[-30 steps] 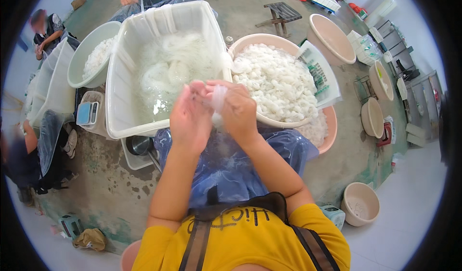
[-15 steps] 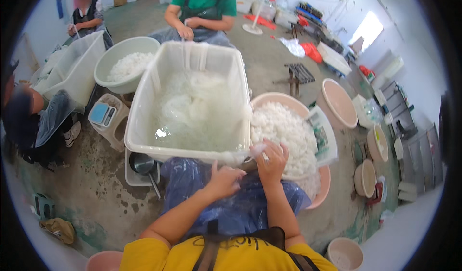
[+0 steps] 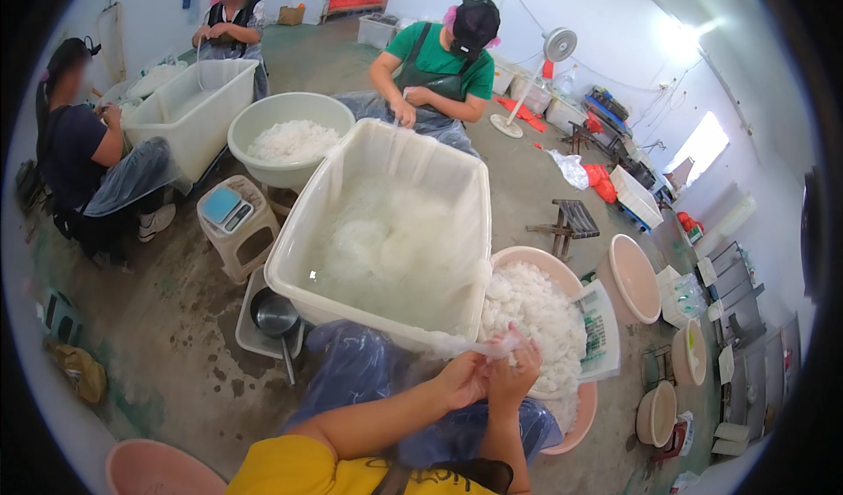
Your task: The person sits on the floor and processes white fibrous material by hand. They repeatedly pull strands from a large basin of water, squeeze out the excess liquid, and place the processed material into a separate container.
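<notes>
My left hand (image 3: 463, 381) and my right hand (image 3: 516, 374) are together over my blue plastic-covered lap, fingers closed. Between them is a whitish, translucent wet strand (image 3: 457, 345), which runs left along the near rim of the big white tub (image 3: 294, 295). Its exact kind cannot be made out. Cloudy water and pale stringy stuff (image 3: 364, 245) fill the tub. Just beyond my right hand, a heap of white stringy clumps (image 3: 531, 306) lies in a pink basin (image 3: 562, 267). A second pink basin (image 3: 587, 407) shows below it.
Across the tub a person in green (image 3: 439, 82) works at its far rim. Two more people sit far left by another white tub (image 3: 206, 113). A scale (image 3: 225, 208) rests on a stool (image 3: 230, 247); a metal ladle (image 3: 277, 315) lies in a tray (image 3: 250, 341). Printed bag (image 3: 601, 328) hangs right.
My hands have come together, the left moving right to meet the right. The strand is now drawn out between hands and tub rim. The view has shifted, showing more of the far people.
</notes>
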Motion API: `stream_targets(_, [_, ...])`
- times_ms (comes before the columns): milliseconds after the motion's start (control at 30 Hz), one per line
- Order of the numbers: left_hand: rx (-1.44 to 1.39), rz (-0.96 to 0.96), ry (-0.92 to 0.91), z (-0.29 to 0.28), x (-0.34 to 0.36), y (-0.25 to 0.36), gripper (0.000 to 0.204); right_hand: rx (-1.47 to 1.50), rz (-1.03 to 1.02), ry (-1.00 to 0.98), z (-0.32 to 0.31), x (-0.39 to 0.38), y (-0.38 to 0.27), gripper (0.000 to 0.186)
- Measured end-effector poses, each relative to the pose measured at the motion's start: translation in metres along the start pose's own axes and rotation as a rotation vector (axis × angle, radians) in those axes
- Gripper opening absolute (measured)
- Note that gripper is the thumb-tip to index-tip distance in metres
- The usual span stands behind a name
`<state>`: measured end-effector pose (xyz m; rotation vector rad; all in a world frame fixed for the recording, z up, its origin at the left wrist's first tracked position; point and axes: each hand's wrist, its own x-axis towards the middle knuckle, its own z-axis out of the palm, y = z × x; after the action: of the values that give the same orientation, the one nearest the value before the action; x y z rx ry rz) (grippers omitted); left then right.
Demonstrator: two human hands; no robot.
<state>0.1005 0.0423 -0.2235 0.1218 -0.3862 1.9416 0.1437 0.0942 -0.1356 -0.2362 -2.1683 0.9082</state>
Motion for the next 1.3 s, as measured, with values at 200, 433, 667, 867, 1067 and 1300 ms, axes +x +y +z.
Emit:
stream_targets(200, [0.477,0.174,0.372,0.083,-0.015,-0.026,0.016,1.155,0.627,0.000,-0.021,0.005,0.014,0.025])
stream_targets(433, [1.625,0.353,0.212,0.156,-0.026,0.014,0.010,-0.101,-0.426,-0.468,-0.060,0.053,-0.046,0.019])
stream_targets(667, [1.460,0.462,0.147,0.139,-0.019,0.016,0.018,-0.103,-0.393,-0.373,-0.059,0.064,-0.068,0.011])
stream_targets(867, [1.408,0.064,0.337,0.147,-0.026,0.009,0.028,0.952,0.311,-0.067,-0.059,0.055,-0.031,0.017])
stream_targets(1067, [1.404,0.158,0.288,0.108,-0.005,-0.006,0.030,1.447,0.718,0.071,-0.047,0.066,-0.041,0.017])
stream_targets(1300, [2.574,0.526,0.021,0.093,0.013,0.015,0.009,1.738,0.560,-0.025,-0.036,0.063,0.022,0.018])
